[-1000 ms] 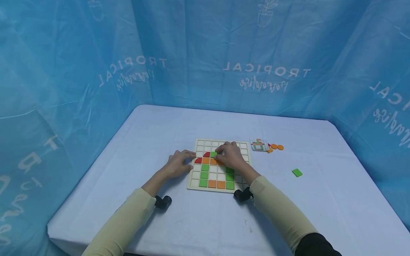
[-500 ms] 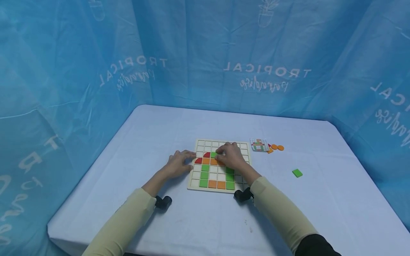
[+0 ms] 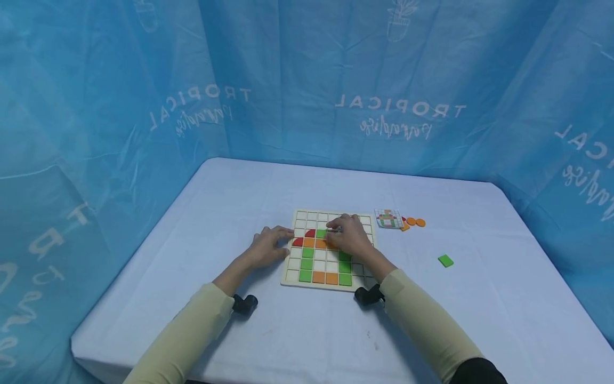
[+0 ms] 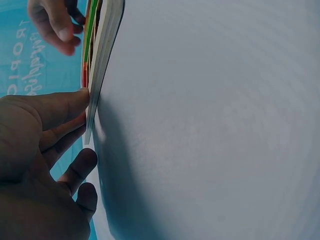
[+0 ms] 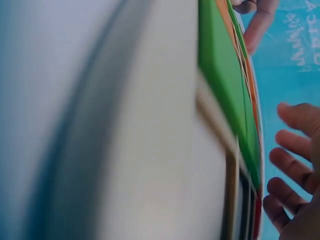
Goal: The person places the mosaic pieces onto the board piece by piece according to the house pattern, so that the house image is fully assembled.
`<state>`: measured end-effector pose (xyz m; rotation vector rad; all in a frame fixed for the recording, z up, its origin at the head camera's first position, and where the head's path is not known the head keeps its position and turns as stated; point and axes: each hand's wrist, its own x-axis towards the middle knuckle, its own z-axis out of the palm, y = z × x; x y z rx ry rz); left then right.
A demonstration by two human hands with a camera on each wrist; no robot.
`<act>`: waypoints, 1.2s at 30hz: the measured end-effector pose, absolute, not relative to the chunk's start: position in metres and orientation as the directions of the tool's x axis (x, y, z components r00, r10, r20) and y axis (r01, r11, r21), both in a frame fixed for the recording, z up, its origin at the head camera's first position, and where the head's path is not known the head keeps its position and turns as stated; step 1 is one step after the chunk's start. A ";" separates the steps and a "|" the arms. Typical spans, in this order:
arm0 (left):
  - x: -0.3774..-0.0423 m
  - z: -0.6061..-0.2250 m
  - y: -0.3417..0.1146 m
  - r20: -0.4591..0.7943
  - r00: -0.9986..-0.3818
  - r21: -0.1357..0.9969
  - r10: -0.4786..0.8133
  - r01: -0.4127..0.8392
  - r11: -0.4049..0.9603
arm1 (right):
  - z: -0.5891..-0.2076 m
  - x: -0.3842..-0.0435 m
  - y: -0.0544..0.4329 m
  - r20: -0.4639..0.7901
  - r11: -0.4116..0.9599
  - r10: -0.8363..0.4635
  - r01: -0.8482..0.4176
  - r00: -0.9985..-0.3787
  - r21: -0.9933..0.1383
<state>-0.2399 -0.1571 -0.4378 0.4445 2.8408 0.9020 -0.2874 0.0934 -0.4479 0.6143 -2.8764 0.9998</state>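
Observation:
A light wooden grid board (image 3: pixel 293 264) lies on the table, bearing green, orange and red pieces. My left hand (image 3: pixel 266 245) touches its left edge, thumb and fingers spread apart; the left wrist view shows the thumb (image 4: pixel 70 105) right at the rim. Over the upper middle of the board is my right hand (image 3: pixel 352 236), its fingertips just right of a green square tile (image 3: pixel 321 233). In the right wrist view its fingers (image 5: pixel 292 165) are loosely bent, with nothing between them. Orange tiles (image 3: pixel 309 242) form a row below, partly hidden by this hand. Red curved pieces (image 3: pixel 298 242) sit at the left.
A pattern card (image 3: pixel 388 218) lies beyond the board's upper right corner. Beside it are orange discs (image 3: pixel 411 221) and partly covered orange and red pieces. A loose green tile (image 3: pixel 445 261) lies farther right. Blue curtains (image 3: pixel 307 122) hang behind the white-covered table (image 3: pixel 297 336).
My right hand has shifted slightly right, its fingers coming away from the green tile in the upper row. My left hand stays at the board's left edge.

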 end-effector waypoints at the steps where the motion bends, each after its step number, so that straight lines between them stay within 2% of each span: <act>1: -0.240 -0.438 -0.157 -0.033 -0.948 0.582 0.318 0.240 0.777 | -0.446 -0.285 0.098 0.153 0.704 -0.343 -0.362 -0.927 -0.611; 8: -0.242 -0.435 -0.158 -0.029 -0.944 0.586 0.329 0.251 0.771 | -0.429 -0.262 0.157 0.197 0.697 -0.199 -0.280 -0.960 -0.660; 15: -0.240 -0.433 -0.159 -0.042 -0.945 0.576 0.323 0.242 0.781 | -0.431 -0.231 0.235 0.181 0.780 -0.019 -0.128 -0.983 -0.612; 19: -0.239 -0.434 -0.160 -0.039 -0.948 0.587 0.317 0.235 0.775 | -0.434 -0.216 0.268 0.161 0.807 0.035 -0.067 -0.986 -0.587; 27: -0.239 -0.436 -0.158 -0.040 -0.945 0.593 0.324 0.239 0.769 | -0.443 -0.198 0.301 0.166 0.841 0.104 -0.002 -0.981 -0.541; 36: -0.239 -0.437 -0.157 -0.038 -0.948 0.586 0.316 0.236 0.776 | -0.458 -0.195 0.317 0.180 0.851 0.135 0.021 -0.974 -0.525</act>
